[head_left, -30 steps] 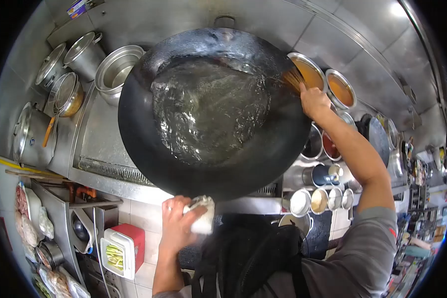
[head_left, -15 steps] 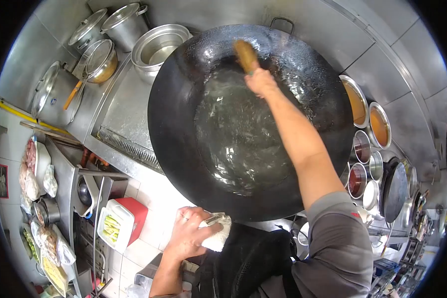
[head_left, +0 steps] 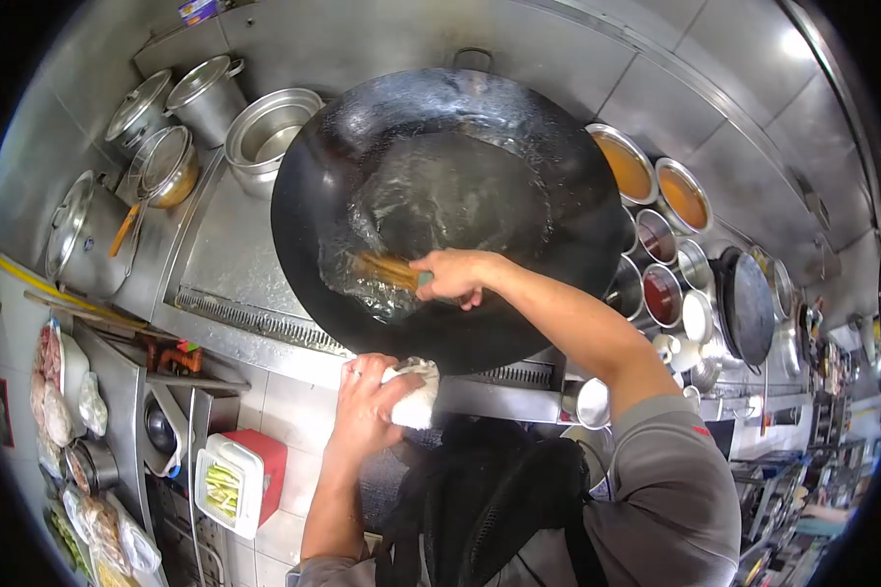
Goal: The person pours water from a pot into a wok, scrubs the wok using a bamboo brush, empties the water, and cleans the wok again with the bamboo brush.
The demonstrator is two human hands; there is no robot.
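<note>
A large black wok (head_left: 308, 186) fills the middle of the head view, with moving water (head_left: 460, 186) in it. My right hand (head_left: 457, 276) is closed around the handle end of a bamboo wok brush (head_left: 384, 270). The bristles touch the wok's near-left inner wall, where water splashes around them. At the wok's near edge, my left hand (head_left: 364, 396) grips a folded white cloth (head_left: 417, 394). What lies beneath the cloth is hidden, so I cannot tell whether it wraps a wok handle.
Lidded metal pots (head_left: 206, 98) and an open pot (head_left: 274, 132) stand left of the wok. Orange liquid fills bowls (head_left: 683, 196) at the right, beside several small containers. A red-and-white bin (head_left: 250, 479) with green vegetable pieces sits lower left. A metal drain grate (head_left: 255, 318) edges the counter.
My right hand has swept the brush from the wok's far wall to its near-left wall. The view has shifted, and the wok and its water sit at a different angle. My left hand keeps the cloth.
</note>
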